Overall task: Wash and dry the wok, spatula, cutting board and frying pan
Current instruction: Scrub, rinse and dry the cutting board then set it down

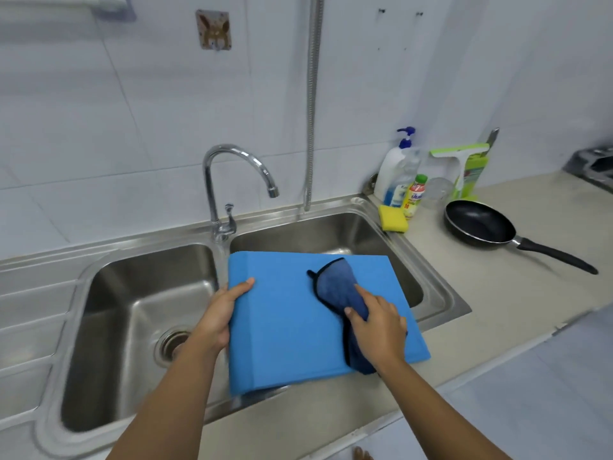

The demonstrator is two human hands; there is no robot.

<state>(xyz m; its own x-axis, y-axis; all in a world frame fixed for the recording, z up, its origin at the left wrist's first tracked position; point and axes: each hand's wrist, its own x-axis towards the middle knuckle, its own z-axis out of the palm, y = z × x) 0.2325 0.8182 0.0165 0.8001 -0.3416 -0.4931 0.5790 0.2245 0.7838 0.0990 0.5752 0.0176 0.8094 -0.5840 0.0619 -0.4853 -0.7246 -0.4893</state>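
Gripping the left edge of the blue board (288, 313), thumb on top and fingers wrapped out of sight beneath, the left hand (219, 313) holds it across the right basin of the steel double sink (441, 293), its near right corner over the counter (514, 293). The right hand (378, 330) presses a dark blue cloth (335, 287) onto the board's face, thumb and fingers closed on the fabric. Right of the sink, the pale counter carries the black pan (477, 224) (handle pointing right), with a yellow sponge (393, 219) and soap bottles (394, 174) by the white tiled wall (132, 127), and a chrome tap (232, 174) stands between the basins.
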